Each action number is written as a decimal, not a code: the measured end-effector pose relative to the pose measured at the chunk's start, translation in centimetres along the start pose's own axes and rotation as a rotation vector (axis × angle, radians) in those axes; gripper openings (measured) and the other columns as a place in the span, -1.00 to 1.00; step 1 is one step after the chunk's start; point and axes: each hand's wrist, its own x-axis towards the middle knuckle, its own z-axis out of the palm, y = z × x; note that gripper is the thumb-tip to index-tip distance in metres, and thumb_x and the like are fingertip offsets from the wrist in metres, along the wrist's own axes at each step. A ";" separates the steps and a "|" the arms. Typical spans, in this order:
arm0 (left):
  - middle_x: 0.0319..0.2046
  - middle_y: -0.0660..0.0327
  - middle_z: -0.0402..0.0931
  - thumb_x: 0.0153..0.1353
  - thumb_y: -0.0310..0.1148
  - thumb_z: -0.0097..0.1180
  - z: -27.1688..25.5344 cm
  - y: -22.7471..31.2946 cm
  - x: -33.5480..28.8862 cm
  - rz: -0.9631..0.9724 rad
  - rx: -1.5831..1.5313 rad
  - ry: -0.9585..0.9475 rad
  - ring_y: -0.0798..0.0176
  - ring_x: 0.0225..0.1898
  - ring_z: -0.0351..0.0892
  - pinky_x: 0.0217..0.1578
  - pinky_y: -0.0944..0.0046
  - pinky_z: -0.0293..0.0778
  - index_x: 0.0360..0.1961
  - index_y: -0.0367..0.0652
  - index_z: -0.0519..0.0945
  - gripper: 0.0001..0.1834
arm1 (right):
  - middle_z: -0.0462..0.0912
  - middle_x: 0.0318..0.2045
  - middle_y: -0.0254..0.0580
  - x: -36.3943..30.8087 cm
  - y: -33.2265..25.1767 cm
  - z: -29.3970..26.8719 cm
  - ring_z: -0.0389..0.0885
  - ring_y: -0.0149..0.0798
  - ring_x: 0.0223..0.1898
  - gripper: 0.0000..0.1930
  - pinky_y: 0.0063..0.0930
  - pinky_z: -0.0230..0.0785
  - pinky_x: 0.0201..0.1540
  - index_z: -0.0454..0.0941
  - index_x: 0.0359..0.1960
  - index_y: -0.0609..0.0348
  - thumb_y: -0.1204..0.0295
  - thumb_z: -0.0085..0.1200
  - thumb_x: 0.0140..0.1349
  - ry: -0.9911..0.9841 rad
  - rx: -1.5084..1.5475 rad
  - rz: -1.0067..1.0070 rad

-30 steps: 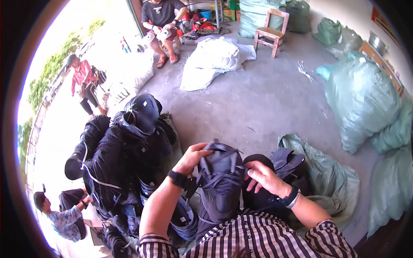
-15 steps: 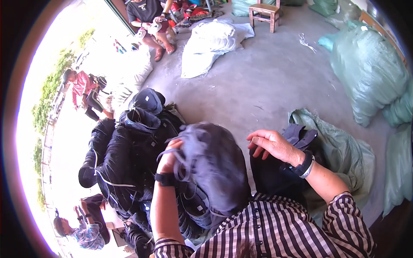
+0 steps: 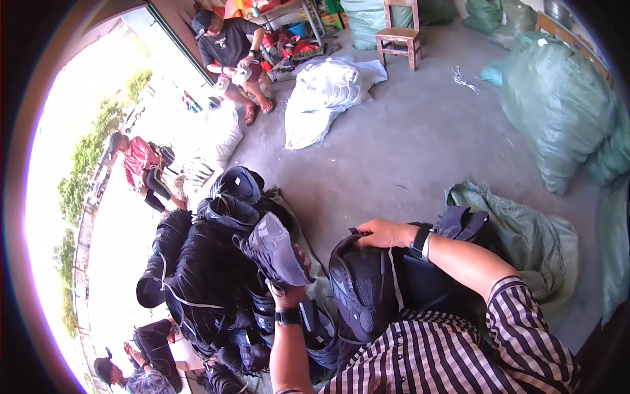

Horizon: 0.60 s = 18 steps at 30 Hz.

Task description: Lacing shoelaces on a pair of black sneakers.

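Observation:
A grey and black shoe upper point(image 3: 279, 253) is gripped in my left hand point(image 3: 289, 292), tilted upward beside a large heap of dark shoe uppers point(image 3: 213, 262) on my left. My right hand point(image 3: 387, 233) is closed over the top edge of a dark shoe upper point(image 3: 361, 279) lying upright against my lap. Some of its fingers are hidden behind the edge. Beyond my right wrist lie more dark, grey-edged pieces point(image 3: 459, 223), partly covered by my forearm. White cord point(image 3: 190, 299) is tied round a bundle in the left heap.
An open green woven sack point(image 3: 518, 236) lies to the right, with full green sacks point(image 3: 558, 105) behind it. Ahead are a white sack point(image 3: 331, 92), a wooden chair point(image 3: 399, 36) and loose white string point(image 3: 464, 80). Co-workers sit point(image 3: 230, 49) at the far left, point(image 3: 141, 164) left and lower left.
The grey bundle of uppers is no longer raised in my left hand, which now holds a single upper. My right hand has come down from the air onto a dark upper at my lap.

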 end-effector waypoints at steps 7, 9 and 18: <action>0.04 0.15 0.45 0.17 -0.21 0.00 1.0 2.6 -1.8 0.164 0.917 0.244 0.12 0.07 0.42 0.13 0.13 0.31 0.08 -0.19 0.39 -0.53 | 0.63 -0.16 -0.25 -6.8 -4.6 -5.5 0.55 -0.39 -0.11 -0.65 -0.50 0.35 0.07 0.48 -0.03 0.27 0.51 0.13 0.11 -0.026 0.571 -0.383; -0.06 0.09 0.52 0.26 -0.03 -0.21 -3.6 5.3 -1.3 -0.055 0.168 0.383 0.06 -0.04 0.52 0.06 0.10 0.39 0.05 -0.22 0.45 -0.47 | 0.62 -0.15 -0.23 -6.7 -4.4 -7.1 0.58 -0.37 -0.11 -0.64 -0.45 0.39 0.06 0.47 -0.02 0.30 0.48 0.16 0.12 -0.082 0.975 -0.292; -0.26 0.23 0.59 0.19 -0.32 0.01 9.6 -5.5 7.6 -0.335 1.176 0.135 0.40 -0.22 0.49 -0.14 0.41 0.38 -0.08 -0.33 0.56 -0.65 | 0.66 -0.30 -0.37 -3.0 -3.4 -5.2 0.52 -0.55 -0.27 -0.73 -0.61 0.36 -0.12 0.61 -0.17 0.26 0.42 0.22 0.09 0.176 0.169 -0.231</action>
